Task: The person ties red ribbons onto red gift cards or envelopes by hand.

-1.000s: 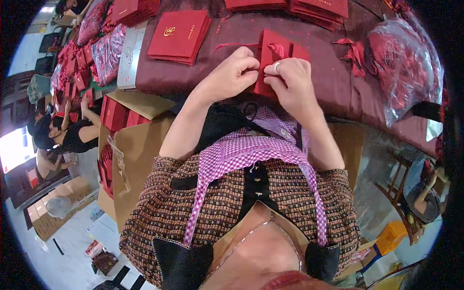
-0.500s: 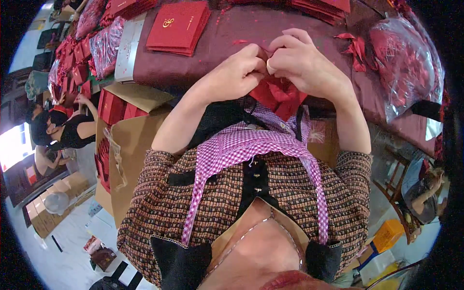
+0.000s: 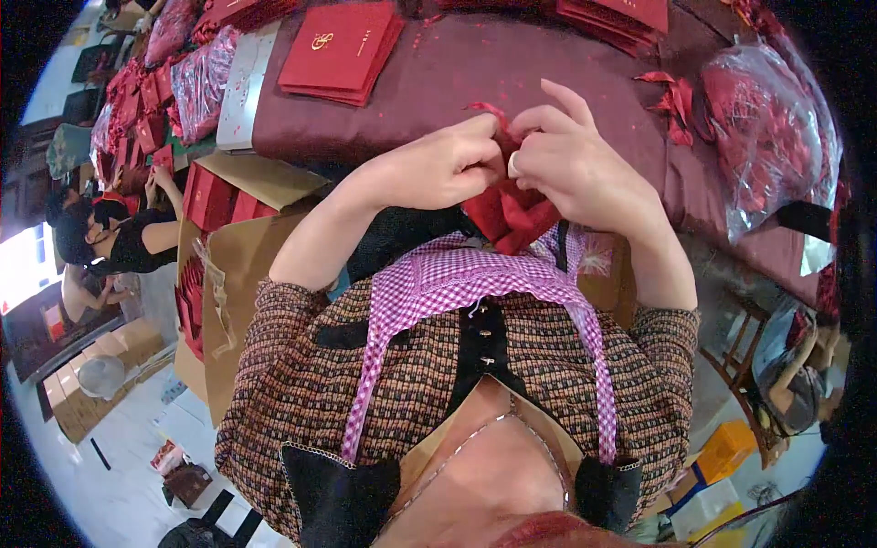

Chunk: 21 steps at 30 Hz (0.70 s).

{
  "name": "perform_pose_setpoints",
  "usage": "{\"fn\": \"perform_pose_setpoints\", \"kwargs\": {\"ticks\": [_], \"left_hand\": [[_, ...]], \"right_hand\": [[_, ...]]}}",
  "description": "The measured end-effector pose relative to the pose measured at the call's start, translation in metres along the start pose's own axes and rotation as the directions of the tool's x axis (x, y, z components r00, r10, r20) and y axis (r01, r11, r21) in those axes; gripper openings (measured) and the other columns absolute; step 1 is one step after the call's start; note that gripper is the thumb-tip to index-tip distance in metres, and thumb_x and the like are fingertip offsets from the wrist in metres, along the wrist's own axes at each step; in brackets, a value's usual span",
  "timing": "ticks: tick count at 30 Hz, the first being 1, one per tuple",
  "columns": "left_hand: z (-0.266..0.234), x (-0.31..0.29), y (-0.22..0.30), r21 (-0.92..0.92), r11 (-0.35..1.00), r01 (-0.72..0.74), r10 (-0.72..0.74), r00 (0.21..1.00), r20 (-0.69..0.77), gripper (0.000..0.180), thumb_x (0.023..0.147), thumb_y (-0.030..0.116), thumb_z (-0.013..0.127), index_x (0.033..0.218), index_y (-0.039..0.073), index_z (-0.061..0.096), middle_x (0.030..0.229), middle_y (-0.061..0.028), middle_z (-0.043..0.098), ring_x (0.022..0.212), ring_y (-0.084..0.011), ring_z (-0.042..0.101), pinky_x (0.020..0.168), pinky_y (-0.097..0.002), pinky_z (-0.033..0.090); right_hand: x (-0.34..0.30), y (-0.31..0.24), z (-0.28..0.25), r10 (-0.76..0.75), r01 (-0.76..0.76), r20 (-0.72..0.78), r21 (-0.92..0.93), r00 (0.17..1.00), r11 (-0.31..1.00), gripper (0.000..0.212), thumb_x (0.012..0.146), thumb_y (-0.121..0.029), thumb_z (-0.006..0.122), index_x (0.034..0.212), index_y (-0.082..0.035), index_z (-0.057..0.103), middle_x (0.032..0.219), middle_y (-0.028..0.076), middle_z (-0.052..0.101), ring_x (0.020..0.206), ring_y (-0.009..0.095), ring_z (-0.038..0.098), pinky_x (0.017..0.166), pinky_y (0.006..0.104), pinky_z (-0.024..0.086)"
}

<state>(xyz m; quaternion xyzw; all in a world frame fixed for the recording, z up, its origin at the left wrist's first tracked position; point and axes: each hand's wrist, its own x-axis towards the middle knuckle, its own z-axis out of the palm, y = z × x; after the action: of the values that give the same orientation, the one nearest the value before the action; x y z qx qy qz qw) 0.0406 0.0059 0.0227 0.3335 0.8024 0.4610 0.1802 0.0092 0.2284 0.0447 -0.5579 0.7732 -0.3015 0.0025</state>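
Observation:
A bunched red ribbon [image 3: 513, 219] hangs below my two hands, over the front of my checked apron. The fingers of my left hand [image 3: 443, 164] are pinched on the ribbon. Close beside it, my right hand [image 3: 575, 164] grips the ribbon too, with its thumb and bent fingers together and one finger raised. A short end of ribbon sticks up between the hands. My fingers hide the part they work on. Beyond them, a stack of red folders [image 3: 338, 55] with gold marks lies on the dark red tablecloth [image 3: 429, 82].
At the right are loose red ribbons [image 3: 674, 102] and a clear plastic bag [image 3: 763, 137] of red material. Another red stack [image 3: 621, 23] lies at the back. An open cardboard box [image 3: 247, 265] with red items stands left of me; a co-worker [image 3: 119, 237] is farther left.
The ribbon hangs a little lower and more to the left, and an end now shows above my hands. My left hand has dropped slightly; one right finger has lifted and straightened.

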Motion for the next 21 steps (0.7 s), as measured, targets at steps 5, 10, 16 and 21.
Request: {"fn": "perform_pose_setpoints", "kwargs": {"ticks": [5, 10, 16, 21], "left_hand": [[-0.001, -0.006, -0.007, 0.035, 0.999, 0.032, -0.03, 0.998, -0.061, 0.013, 0.082, 0.009, 0.055, 0.088, -0.001, 0.062, 0.09, -0.0151, 0.053, 0.091, -0.0315, 0.055, 0.081, -0.0375, 0.045], [-0.042, -0.014, -0.034, -0.259, 0.966, -0.003, -0.11, 0.902, -0.417, 0.011, 0.087, 0.008, 0.057, 0.092, -0.001, 0.062, 0.11, -0.0076, 0.056, 0.097, -0.0168, 0.056, 0.085, -0.0298, 0.045], [-0.027, -0.018, -0.034, -0.305, 0.947, 0.105, -0.309, 0.563, -0.767, 0.028, 0.091, 0.016, 0.059, 0.114, 0.0, 0.059, 0.105, -0.0048, 0.059, 0.091, -0.0117, 0.056, 0.082, -0.0259, 0.046], [0.008, -0.027, -0.033, -0.685, 0.727, -0.041, -0.232, 0.925, -0.302, 0.033, 0.091, 0.016, 0.061, 0.119, -0.001, 0.059, 0.108, -0.0049, 0.062, 0.098, -0.0115, 0.056, 0.088, -0.0273, 0.045]], "right_hand": [[-0.003, -0.007, 0.01, 0.006, -0.007, -0.021, -0.046, 1.0, 0.999, 0.008, 0.069, -0.007, 0.063, 0.077, -0.009, 0.064, 0.073, 0.003, 0.061, 0.1, 0.023, 0.056, 0.109, 0.056, 0.026], [-0.01, -0.004, 0.015, -0.001, -0.002, 0.08, 0.04, 0.997, 0.999, 0.008, 0.068, -0.007, 0.065, 0.076, -0.009, 0.064, 0.075, 0.003, 0.063, 0.103, 0.024, 0.056, 0.108, 0.0561, 0.026], [-0.015, 0.007, 0.008, 0.12, -0.121, -0.15, 0.004, 0.981, 0.993, 0.006, 0.074, -0.005, 0.066, 0.079, -0.007, 0.063, 0.077, 0.005, 0.063, 0.099, 0.025, 0.058, 0.107, 0.051, 0.029], [-0.013, 0.012, 0.015, 0.271, -0.252, -0.222, 0.113, 0.937, 0.961, 0.009, 0.079, -0.003, 0.065, 0.087, -0.005, 0.066, 0.083, 0.009, 0.066, 0.089, 0.025, 0.063, 0.096, 0.0384, 0.044]]}}
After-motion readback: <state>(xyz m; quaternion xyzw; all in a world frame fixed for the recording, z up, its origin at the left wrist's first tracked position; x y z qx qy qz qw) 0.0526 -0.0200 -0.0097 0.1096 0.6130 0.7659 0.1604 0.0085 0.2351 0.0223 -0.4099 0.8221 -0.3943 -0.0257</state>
